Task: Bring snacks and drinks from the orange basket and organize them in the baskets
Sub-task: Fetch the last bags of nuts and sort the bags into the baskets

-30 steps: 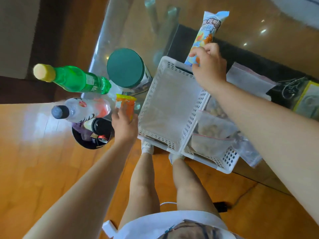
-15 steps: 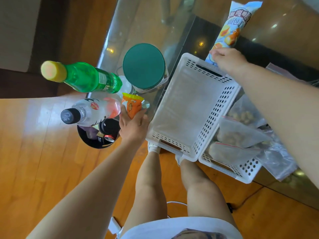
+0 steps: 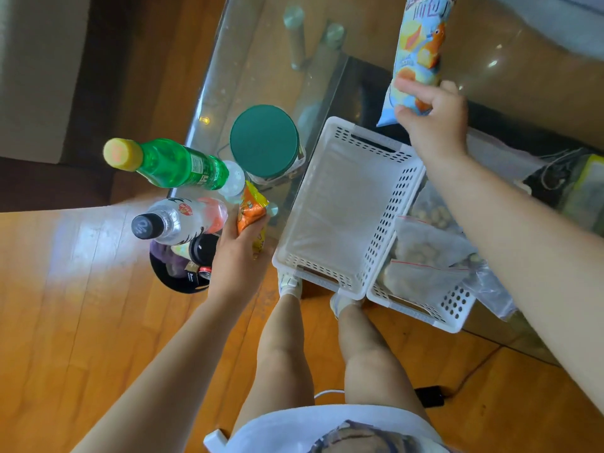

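My left hand (image 3: 237,256) grips a small orange snack packet (image 3: 251,209) just left of an empty white basket (image 3: 385,204) on the glass table. My right hand (image 3: 434,122) holds a long pale-blue snack bag (image 3: 420,50) upright beyond that basket's far rim. A second white basket (image 3: 454,304) to the right holds clear zip bags of snacks (image 3: 425,253). A green bottle (image 3: 176,165), a clear bottle with a black cap (image 3: 176,220) and a green-lidded jar (image 3: 264,142) stand at the left.
A dark round container (image 3: 178,279) with a dark bottle and cans sits below the bottles at the table's corner. The glass table edge (image 3: 209,103) runs along the left. My legs stand against the table front; a cable and black plug (image 3: 429,395) lie on the wooden floor.
My right hand has lifted the long blue bag further back and to the right. My left hand keeps the orange packet, drawn a little toward the empty basket. The view has shifted.
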Motion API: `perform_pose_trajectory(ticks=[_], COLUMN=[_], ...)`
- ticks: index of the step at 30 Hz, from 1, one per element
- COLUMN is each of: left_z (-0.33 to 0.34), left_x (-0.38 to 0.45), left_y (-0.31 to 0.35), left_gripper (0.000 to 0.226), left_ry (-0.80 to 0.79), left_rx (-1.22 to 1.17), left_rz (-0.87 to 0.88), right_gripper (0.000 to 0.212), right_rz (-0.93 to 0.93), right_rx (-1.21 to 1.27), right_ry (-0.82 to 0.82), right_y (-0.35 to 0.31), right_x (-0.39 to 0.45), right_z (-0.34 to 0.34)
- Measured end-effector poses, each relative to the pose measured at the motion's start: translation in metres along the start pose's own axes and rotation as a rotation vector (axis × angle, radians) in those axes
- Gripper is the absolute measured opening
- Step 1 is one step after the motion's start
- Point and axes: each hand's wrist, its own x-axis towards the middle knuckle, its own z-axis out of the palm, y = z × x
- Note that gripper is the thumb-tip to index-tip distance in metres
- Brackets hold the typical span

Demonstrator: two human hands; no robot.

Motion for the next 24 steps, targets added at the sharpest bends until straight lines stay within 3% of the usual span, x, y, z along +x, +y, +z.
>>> perform_pose_trajectory(ticks=[3,8,13,20,24], left_z=[-0.013,-0.023,-0.013,0.029,0.048], left_x=[-0.013,-0.033,-0.029,0.018,0.037], left_y=[0.011,0.033,0.058,0.069,0.07], left_gripper=[0.042,0.045,0.046,0.05,0.049], left_ry=[0.04,-0.022,-0.096,-0.274,-0.332], left_rx=[-0.013,0.014,-0.039,0.013,0.078], left_rz=[0.066,0.138,0.256,0.216,0.207], right_gripper=[0.039,0.037,0.035,0.037,0.04], right_rz=[0.005,0.069,0.092,0.355,0.394], right_rx=[0.111,0.192,0.155,0.151,0.072], right_ry=[0.002,0.024,0.0,-0.111,-0.121], right_y=[-0.001,0.007,0.02,0.039,0.051], right_x=[-0.045,-0.134,-0.204,-0.22,-0.201], right_z=[-0.007,-0.002,0.024,0.064,0.075])
